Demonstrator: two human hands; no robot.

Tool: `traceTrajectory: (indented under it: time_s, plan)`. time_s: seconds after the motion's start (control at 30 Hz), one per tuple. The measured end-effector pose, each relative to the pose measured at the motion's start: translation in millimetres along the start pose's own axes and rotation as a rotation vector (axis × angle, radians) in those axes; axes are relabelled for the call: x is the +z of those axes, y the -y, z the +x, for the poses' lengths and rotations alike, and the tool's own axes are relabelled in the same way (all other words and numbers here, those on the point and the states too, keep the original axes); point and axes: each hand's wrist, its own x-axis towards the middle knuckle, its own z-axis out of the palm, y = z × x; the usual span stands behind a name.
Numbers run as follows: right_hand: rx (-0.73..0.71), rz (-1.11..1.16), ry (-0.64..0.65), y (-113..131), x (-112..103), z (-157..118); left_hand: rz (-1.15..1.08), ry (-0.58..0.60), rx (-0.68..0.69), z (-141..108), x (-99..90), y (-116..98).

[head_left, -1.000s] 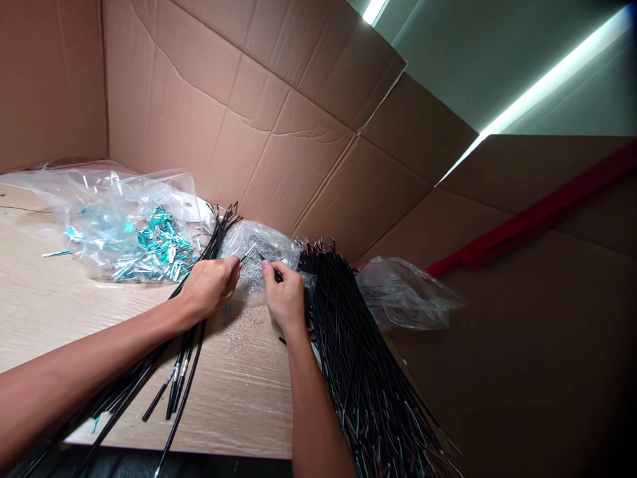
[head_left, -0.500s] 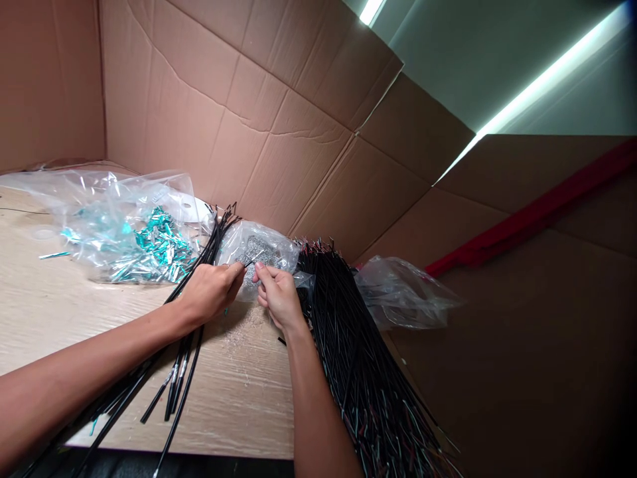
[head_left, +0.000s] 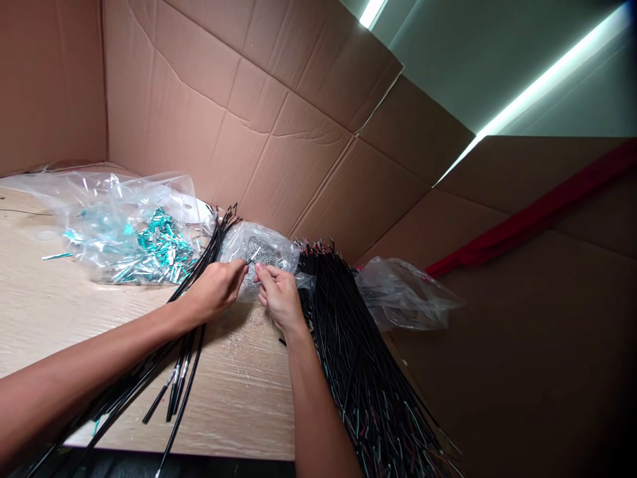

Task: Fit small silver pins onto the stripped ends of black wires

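My left hand [head_left: 216, 290] is closed on a thin black cable, whose pale tip shows just past the fingertips. Close to its right, my right hand [head_left: 277, 292] is closed, thumb against fingers; whatever lies in that pinch is too small to make out. Both hands are over the near edge of a clear bag of fine silvery wire scraps [head_left: 266, 251]. Several black cables [head_left: 213, 249] run beneath my left hand and forearm toward the front edge. A thick bundle of black cables [head_left: 343, 318] with coloured wire ends lies to the right of my right hand.
A clear bag with teal and silver foil strips [head_left: 164, 249] lies on the wooden table [head_left: 239, 411] at the left. Another clear bag [head_left: 403, 295] is right of the thick bundle. Cardboard walls [head_left: 199, 99] rise behind, and a red strip [head_left: 522, 229] crosses at the right.
The cable tip at my left fingertips now points up more steeply. My left hand has shifted very slightly; my right hand is almost where it was.
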Motion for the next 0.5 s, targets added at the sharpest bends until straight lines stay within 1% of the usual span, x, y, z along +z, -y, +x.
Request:
traceTrajectory:
  time_s: [0.03, 0.1, 0.17, 0.2, 0.23, 0.3, 0.33, 0.43, 0.5]
  plan:
    - [0.005, 0.026, 0.012, 1.6, -1.6, -0.6, -0.193, 0.043, -0.05, 2.0, -2.3, -2.1]
    - [0.009, 0.076, 0.054, 5.3, -5.9, -1.8, -0.654, 0.179, -0.173, 5.3, -7.9, -5.4]
    - [0.008, 0.113, 0.13, 8.8, -11.1, -2.8, -1.079, 0.304, -0.277, 7.4, -12.9, -6.7]
    - [0.007, 0.126, 0.175, 10.0, -13.7, -3.0, -1.23, 0.344, -0.309, 7.9, -14.5, -6.5]
    - [0.001, 0.133, 0.213, 10.8, -16.0, -3.0, -1.329, 0.365, -0.329, 8.3, -15.2, -5.8]
    - [-0.008, 0.149, 0.236, 10.9, -19.3, -2.1, -1.396, 0.362, -0.345, 8.7, -13.9, -2.9]
    - [-0.008, 0.17, 0.212, 10.4, -20.0, -1.4, -1.374, 0.343, -0.342, 8.8, -12.2, -0.9]
    - [-0.023, 0.263, 0.032, 7.7, -17.3, 1.0, -1.19, 0.264, -0.303, 8.8, -5.7, 4.5]
    - [-0.042, 0.25, -0.065, 5.5, -12.3, 2.1, -1.046, 0.239, -0.277, 7.9, -2.2, 5.2]
